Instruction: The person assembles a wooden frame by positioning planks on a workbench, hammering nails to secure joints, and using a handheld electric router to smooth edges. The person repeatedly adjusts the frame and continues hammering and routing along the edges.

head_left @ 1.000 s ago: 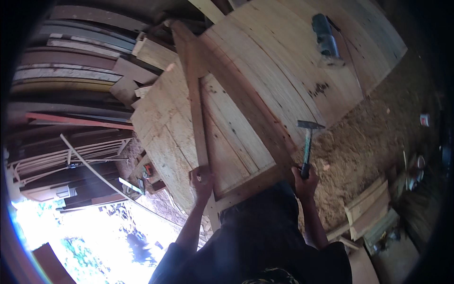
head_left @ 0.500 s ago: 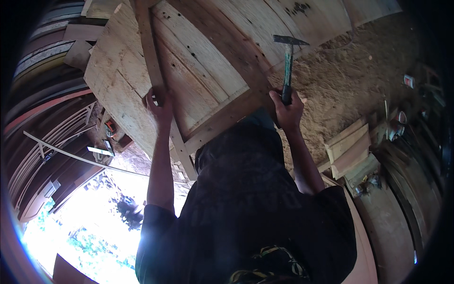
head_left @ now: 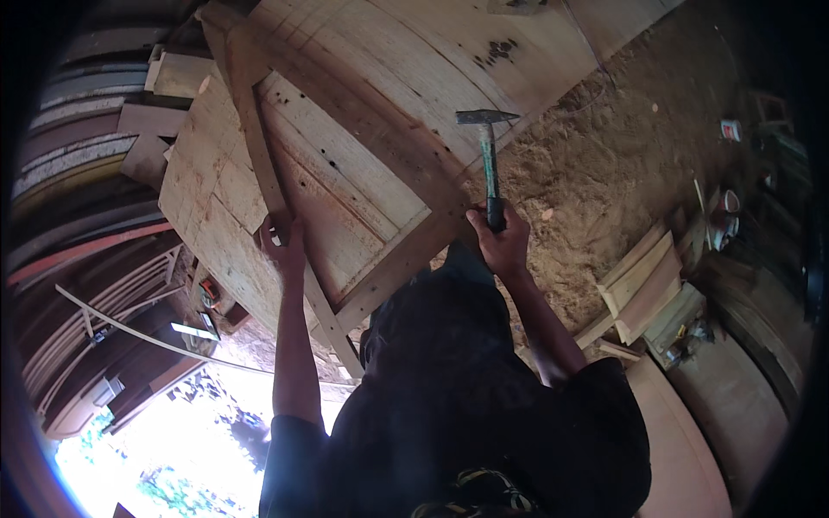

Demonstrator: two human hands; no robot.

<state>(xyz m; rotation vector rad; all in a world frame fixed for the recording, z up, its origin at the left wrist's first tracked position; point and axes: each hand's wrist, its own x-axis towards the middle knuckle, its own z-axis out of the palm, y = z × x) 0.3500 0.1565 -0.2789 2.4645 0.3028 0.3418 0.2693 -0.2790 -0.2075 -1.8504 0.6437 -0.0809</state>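
A rectangular wooden frame (head_left: 397, 266) of dark, narrow bars lies tilted on the pale plank surface (head_left: 207, 177) in front of me. My left hand (head_left: 285, 248) is closed around the frame's left bar. At its near right corner, my right hand (head_left: 504, 245) grips a hammer (head_left: 490, 168) by the dark lower end of its worn green handle. The hammer stands with its metal head pointing away from me. That hand's thumb side is against the frame's corner, though whether it also grips the wood I cannot tell.
Brown, loose-looking ground (head_left: 587, 181) spreads to the right. Cut boards (head_left: 643, 289) are stacked at the right, near large sheets (head_left: 678, 432). Long planks (head_left: 82, 142) line the left side. An orange tool (head_left: 208, 293) lies at the left, above a bright opening.
The hammer, both hands and the frame appear lower in the picture; the hammer and right hand also sit further left. Surroundings have shifted too, so my head has moved. Both grips stay the same.
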